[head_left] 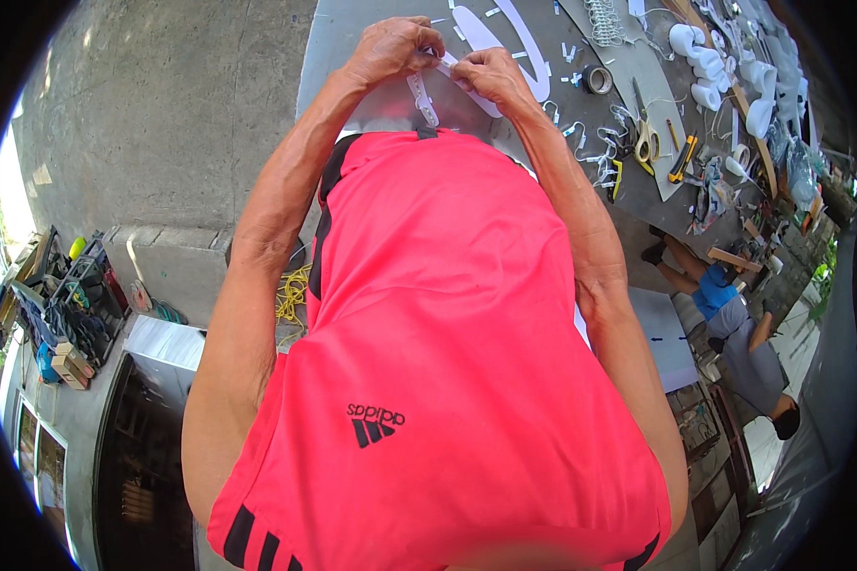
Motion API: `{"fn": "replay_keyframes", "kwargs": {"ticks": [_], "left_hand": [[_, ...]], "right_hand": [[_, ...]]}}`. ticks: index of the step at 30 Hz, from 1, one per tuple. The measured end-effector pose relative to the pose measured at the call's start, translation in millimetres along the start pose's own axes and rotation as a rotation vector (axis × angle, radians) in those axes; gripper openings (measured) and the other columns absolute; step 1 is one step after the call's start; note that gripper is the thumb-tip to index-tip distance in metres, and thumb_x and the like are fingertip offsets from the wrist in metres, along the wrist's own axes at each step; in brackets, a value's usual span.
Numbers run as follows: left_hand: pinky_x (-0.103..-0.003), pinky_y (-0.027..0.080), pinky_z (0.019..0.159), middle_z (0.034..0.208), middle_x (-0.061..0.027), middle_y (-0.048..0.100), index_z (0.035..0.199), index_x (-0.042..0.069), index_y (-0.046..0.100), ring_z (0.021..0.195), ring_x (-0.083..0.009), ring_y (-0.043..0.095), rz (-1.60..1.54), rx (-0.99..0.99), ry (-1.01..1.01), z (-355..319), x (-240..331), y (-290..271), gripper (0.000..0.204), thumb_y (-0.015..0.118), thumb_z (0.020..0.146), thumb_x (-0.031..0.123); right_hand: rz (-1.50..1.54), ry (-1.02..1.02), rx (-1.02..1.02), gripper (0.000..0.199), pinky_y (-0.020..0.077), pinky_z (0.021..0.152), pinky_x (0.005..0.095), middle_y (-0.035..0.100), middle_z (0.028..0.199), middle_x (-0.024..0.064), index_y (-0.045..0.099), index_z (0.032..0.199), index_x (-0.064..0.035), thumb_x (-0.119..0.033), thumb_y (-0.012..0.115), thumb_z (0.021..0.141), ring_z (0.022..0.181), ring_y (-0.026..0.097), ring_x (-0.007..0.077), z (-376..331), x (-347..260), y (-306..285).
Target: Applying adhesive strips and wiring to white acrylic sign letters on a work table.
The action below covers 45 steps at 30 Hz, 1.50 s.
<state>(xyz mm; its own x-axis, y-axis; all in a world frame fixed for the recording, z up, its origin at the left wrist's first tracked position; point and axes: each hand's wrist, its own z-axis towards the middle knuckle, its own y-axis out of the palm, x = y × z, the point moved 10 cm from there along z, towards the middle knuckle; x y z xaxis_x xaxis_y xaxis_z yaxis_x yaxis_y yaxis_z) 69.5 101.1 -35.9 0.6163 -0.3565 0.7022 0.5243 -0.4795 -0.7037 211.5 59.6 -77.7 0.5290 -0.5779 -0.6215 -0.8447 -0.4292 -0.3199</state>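
At the near edge of a grey work table [367,95], my left hand [395,49] and my right hand [493,78] are close together over a flat white curved piece [487,105]. My right thumb and fingers pinch the edge of this piece. The left fingers are closed at its other end; whatever small thing may be between them is hidden. Below my left hand hangs a narrow white strip [423,101] with small dots along it. Beyond my hands lie a white rounded shape [478,33] and a long white curved band [531,48].
To the right lie a dark tape roll [597,80], scissors [647,145], a yellow utility knife [683,160], coiled white wire [604,21] and white rolls [706,93]. Another person [738,328] is at the lower right. Yellow cord [292,297] lies on the floor at left.
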Motion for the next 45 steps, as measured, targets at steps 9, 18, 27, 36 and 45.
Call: {"fn": "replay_keyframes", "kwargs": {"ticks": [9,18,27,36,45], "left_hand": [[-0.037,0.052,0.075,0.089,-0.0001,0.066,0.092,0.019,0.076,0.089,-0.0231,0.067,-0.006,0.043,-0.001,-2,0,-2,0.015,0.072,0.077,0.022],[-0.037,0.052,0.074,0.088,-0.0006,0.066,0.088,0.019,0.076,0.086,-0.0243,0.067,-0.029,0.037,-0.007,0,2,-1,0.014,0.071,0.075,0.020],[-0.036,0.053,0.077,0.095,-0.0090,0.067,0.112,0.013,0.072,0.088,-0.0264,0.067,-0.135,0.021,-0.080,2,-12,-5,0.040,0.077,0.072,0.017],[-0.040,0.054,0.077,0.098,-0.0086,0.067,0.114,0.012,0.069,0.092,-0.0292,0.068,-0.057,0.211,-0.121,-6,-5,-7,0.055,0.087,0.066,0.033],[-0.038,0.053,0.075,0.092,-0.0054,0.063,0.110,0.019,0.072,0.086,-0.0241,0.066,0.036,0.171,-0.233,-3,-1,-1,0.041,0.083,0.072,0.028]], "right_hand": [[0.002,0.018,-0.005,0.021,0.0436,0.056,0.0275,0.067,0.065,0.0051,0.077,0.081,-0.0014,-0.020,0.072,0.075,0.061,0.061,0.0124,-2,-3,-1],[-0.095,0.014,0.010,0.020,0.0469,0.058,0.0276,0.070,0.066,0.0060,0.078,0.079,-0.0040,-0.022,0.071,0.074,0.061,0.063,0.0127,5,-2,0],[-0.038,0.049,-0.040,0.019,0.0476,0.054,0.0266,0.070,0.064,0.0055,0.076,0.075,-0.0026,-0.020,0.070,0.074,0.055,0.060,0.0112,7,2,3],[-0.103,-0.002,-0.023,0.023,0.0479,0.051,0.0286,0.070,0.064,0.0063,0.075,0.076,-0.0013,-0.024,0.070,0.076,0.054,0.060,0.0123,6,-9,1],[0.003,-0.039,-0.261,0.029,0.0553,0.060,0.0307,0.073,0.077,0.0099,0.073,0.096,0.0036,-0.022,0.062,0.089,0.065,0.069,0.0182,-15,-7,-3]]}}
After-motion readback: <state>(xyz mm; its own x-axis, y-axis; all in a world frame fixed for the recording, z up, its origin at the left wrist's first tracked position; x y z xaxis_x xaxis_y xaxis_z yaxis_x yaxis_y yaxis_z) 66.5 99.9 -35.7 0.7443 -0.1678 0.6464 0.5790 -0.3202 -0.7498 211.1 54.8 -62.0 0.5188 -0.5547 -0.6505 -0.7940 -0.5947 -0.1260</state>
